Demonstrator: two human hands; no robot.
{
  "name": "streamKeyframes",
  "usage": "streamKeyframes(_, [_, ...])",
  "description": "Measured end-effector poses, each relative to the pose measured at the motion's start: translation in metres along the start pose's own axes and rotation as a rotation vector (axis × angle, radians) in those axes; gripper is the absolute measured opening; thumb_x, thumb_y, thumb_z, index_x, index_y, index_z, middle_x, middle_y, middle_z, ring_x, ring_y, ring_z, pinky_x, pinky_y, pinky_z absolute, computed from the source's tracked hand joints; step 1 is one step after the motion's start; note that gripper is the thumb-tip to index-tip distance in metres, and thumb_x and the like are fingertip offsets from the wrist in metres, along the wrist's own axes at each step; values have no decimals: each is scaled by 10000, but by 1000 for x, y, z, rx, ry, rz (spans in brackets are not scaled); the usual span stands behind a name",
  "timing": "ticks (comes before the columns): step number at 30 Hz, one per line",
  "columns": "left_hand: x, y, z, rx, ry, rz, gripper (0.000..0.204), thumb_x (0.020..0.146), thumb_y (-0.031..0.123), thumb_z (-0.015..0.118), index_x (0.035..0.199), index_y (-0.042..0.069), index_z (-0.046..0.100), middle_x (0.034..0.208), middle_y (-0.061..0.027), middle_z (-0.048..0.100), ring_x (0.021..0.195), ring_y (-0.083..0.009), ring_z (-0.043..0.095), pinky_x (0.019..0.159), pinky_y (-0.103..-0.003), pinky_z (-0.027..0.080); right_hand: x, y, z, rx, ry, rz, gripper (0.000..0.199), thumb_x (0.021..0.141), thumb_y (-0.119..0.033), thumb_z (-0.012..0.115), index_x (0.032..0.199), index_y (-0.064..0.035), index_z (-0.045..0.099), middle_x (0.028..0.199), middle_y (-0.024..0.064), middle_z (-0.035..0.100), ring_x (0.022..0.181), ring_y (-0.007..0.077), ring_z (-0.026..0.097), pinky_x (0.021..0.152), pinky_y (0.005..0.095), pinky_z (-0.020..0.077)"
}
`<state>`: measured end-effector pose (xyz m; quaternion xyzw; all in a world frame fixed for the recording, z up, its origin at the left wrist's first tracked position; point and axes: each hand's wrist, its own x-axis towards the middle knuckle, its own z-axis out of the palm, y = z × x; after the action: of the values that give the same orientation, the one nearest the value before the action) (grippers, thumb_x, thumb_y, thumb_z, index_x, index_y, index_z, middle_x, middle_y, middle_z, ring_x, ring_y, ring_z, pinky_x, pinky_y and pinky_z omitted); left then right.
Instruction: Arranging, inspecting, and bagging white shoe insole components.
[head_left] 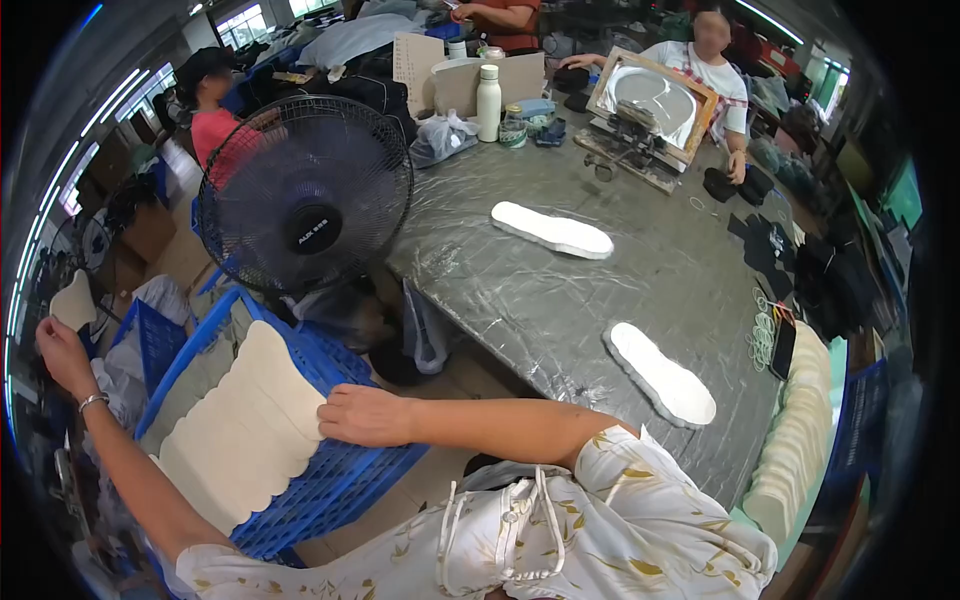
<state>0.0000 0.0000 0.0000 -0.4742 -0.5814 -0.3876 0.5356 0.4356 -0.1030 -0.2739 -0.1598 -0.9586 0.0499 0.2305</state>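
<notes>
at the blue crate (pixel 345 482), overlapped insoles (pixel 240 425) are gripped at one edge by the right hand (pixel 368 415); at far left, one insole (pixel 73 303) is pinched by the left hand (pixel 66 362). light, bendy pieces are suggested, best held by the rim.

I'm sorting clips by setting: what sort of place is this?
Probably a shoe-parts workshop: two white, fluffy-edged, sole-shaped pieces lie on the grey, plastic-covered table, overlapping flat cream pieces sit at the right hand, and a rectangular wooden-framed panel stands toward the far end.
</notes>
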Motion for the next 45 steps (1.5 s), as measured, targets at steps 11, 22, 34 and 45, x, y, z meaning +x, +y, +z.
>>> streamKeyframes(11, [15,114,-34,-828,-223,-301,404,955,308,659,1166,-36,648,993,-78,709,717,-106,643,692,-222,511,-30,-11,-21,284,252,207,479,849,-49,618,1316,-59,516,1237,176,602,1076,379,610,904,454,502])
streamKeyframes(22, [-4,305,-171,-1458,-424,-9,165,999,152,610,1090,19,649,851,18,629,652,-21,501,583,-175,390,-135,12,-120,767,833,793,575,940,-216,686,1405,40,464,1250,155,631,914,161,672,762,314,551])
streamKeyframes(34, [-147,539,-184,-2169,-1392,-314,191,1017,193,590,1093,22,624,860,-8,659,670,-51,587,568,-190,460,-392,-121,-173,955,1714,1095,247,950,-160,659,1117,21,643,949,89,711,806,148,702,754,272,588])
streamKeyframes(45, [-263,665,-255,-1970,-2127,-398,368,914,129,712,1231,23,558,980,-35,686,816,-97,639,658,-217,507,-498,-218,-202,365,1547,1752,177,829,-169,730,847,4,702,731,-2,635,612,66,547,573,222,451])
